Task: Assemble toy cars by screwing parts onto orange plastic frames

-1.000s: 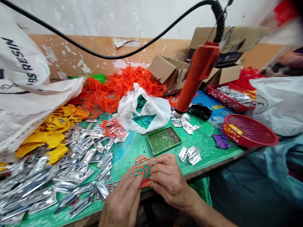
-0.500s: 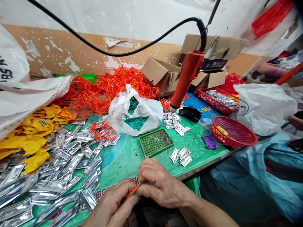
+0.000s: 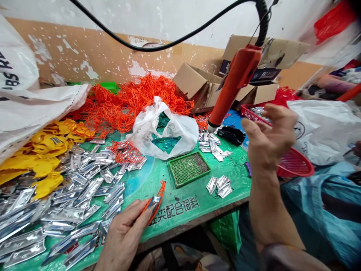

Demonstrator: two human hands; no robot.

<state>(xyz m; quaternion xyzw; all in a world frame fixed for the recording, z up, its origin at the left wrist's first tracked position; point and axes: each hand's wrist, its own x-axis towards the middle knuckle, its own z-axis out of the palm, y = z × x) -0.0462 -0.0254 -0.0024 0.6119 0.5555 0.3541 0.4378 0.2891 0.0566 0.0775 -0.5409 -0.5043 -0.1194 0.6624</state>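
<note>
My left hand (image 3: 121,233), low and left of centre, pinches an orange plastic piece (image 3: 161,192) with a small shiny metal plate (image 3: 154,201) against it. Fingers cover part of both. Raised at the right, my right hand (image 3: 269,141) holds nothing; its fingers are apart and slightly curled. Just left of it hangs a red-orange electric screwdriver (image 3: 236,82), tip down on a black cable, not touched by the hand. A green tray (image 3: 194,179) of tiny screws lies in mid-table. Several loose metal plates (image 3: 221,185) rest right of the tray.
Many bent metal plates (image 3: 84,190) cover the left of the table, beside yellow parts (image 3: 42,165). Behind are tangled orange plastic pieces (image 3: 135,99) and a white bag (image 3: 184,131) of green parts. Cardboard boxes (image 3: 191,81), a red basket (image 3: 299,165) and a blue bag (image 3: 324,210) stand right.
My right hand has let go of the orange piece and swung up and right, toward the hanging screwdriver. The left hand keeps the piece, now tilted upward. The view has shifted slightly.
</note>
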